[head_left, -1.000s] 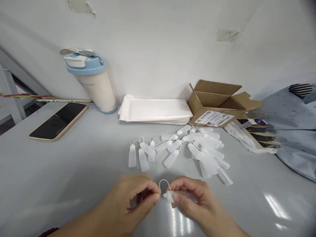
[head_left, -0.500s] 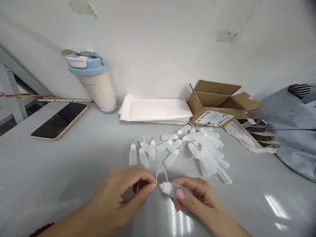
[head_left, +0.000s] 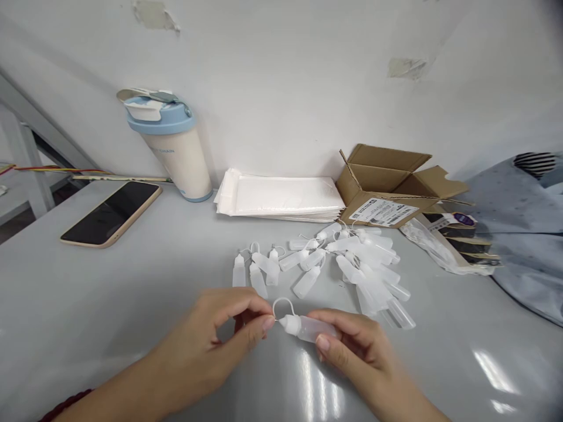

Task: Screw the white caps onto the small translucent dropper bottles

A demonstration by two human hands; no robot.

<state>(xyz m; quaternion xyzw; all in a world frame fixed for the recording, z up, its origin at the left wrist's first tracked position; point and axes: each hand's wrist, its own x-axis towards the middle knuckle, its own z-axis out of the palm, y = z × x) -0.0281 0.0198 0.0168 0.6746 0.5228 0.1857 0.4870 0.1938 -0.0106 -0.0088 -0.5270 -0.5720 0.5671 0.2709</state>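
Observation:
Between finger and thumb, my right hand (head_left: 352,346) grips a small translucent dropper bottle (head_left: 310,329) lying nearly level, its white nozzle pointing left. A thin white strap (head_left: 284,300) loops up from the bottle's neck to my left hand (head_left: 237,334). The left thumb and forefinger pinch the strap's end, where the small tip cap is mostly hidden, right at the nozzle's point. Beyond my hands, several similar bottles stand and lean in a group (head_left: 238,272), and a loose pile (head_left: 369,258) of more bottles lies to the right.
A stack of white padded envelopes (head_left: 281,196) lies against the wall beside an open cardboard box (head_left: 382,193). On the left are a phone (head_left: 112,214) and a tumbler (head_left: 176,152). Plastic-wrapped packaging (head_left: 461,243) and grey-blue cloth (head_left: 528,258) are at the right.
My hands have drawn closer together, and the nozzle now meets the left fingertips where a gap was. The bottle has moved slightly left and up. The view has shifted a little.

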